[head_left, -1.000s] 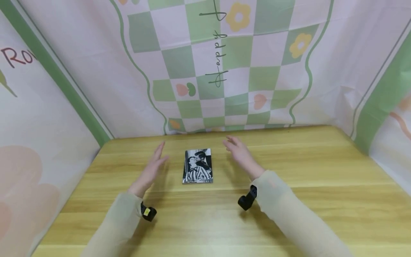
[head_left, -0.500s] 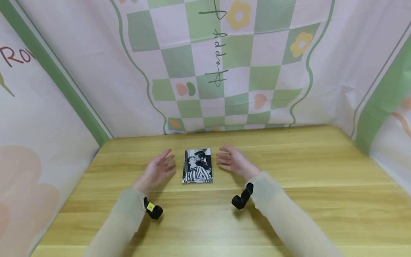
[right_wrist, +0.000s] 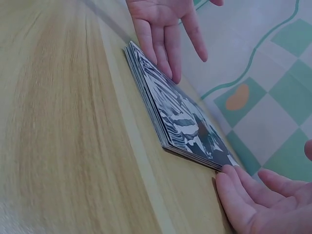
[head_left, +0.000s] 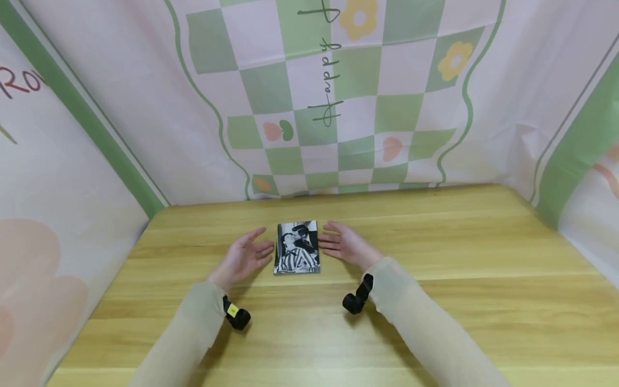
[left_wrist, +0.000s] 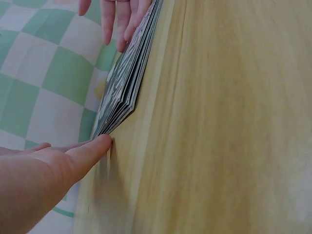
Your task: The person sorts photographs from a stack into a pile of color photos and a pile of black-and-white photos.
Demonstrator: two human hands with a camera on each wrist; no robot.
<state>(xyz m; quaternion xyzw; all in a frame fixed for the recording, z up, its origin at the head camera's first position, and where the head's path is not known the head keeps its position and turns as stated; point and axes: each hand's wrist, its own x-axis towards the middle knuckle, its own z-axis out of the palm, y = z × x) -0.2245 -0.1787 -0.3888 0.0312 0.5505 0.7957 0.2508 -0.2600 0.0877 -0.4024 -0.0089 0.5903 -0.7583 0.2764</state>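
Your stack of photographs (head_left: 297, 248) lies flat on the wooden table (head_left: 435, 301), near its back edge. Your left hand (head_left: 243, 257) and right hand (head_left: 344, 245) flank the stack, fingers straight and apart, fingertips at its side edges; nothing is gripped. Risk: uneven side pressure could fan or skew the loose prints. The wrist views show several stacked sheets with slightly splayed edges; the head view shows only the top print.

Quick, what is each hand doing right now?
Left hand: open, fingers straight, fingertips at the left edge of the stack of photo cards.
Right hand: open, fingertips at the stack's right edge.
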